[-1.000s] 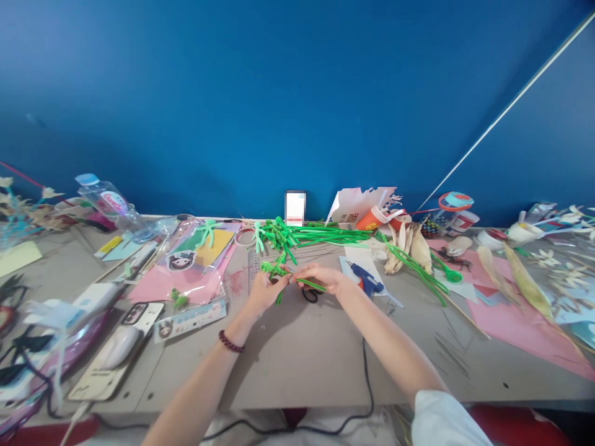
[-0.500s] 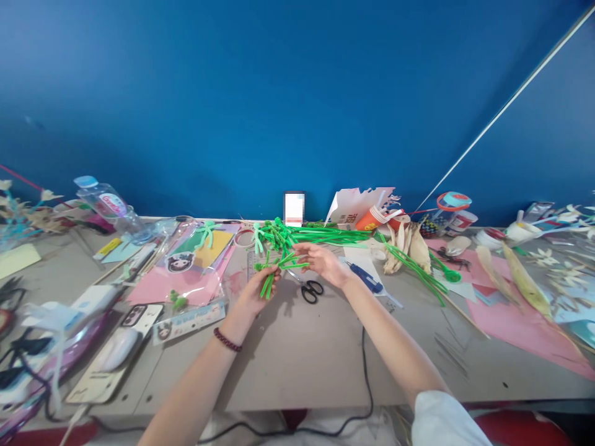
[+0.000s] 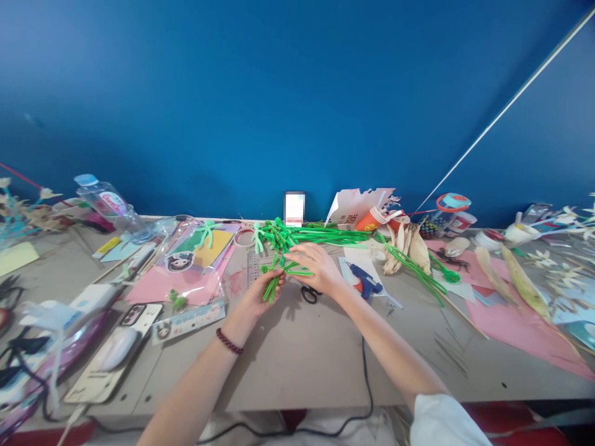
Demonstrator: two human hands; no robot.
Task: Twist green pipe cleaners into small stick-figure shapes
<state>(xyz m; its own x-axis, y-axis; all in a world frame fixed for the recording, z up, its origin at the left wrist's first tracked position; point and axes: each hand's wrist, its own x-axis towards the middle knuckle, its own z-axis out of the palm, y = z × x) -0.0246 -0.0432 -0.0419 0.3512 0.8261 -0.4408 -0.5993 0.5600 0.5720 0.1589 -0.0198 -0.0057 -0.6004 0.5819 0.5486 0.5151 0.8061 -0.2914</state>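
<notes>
At mid-desk, just in front of the heaped green pieces, both hands meet around a green fuzzy piece, and the left hand has it! Thumb and fingers are closed on its middle, one cluster of strands slanting down towards the near edge. Other strands reach out to the right, nearly level, straight under the right hand. That hand comes in from the right, fingers fairly straight and spread over those strands, with no fist at all; whether the tips pinch a strand or merely brush it, I cannot tell. So the left is nearer the body of the piece, the right nearer its rightward ends. Just below the right palm, black-handled scissors lie on the desk, partly covered, and the blue glue gun sits beyond the right wrist.
</notes>
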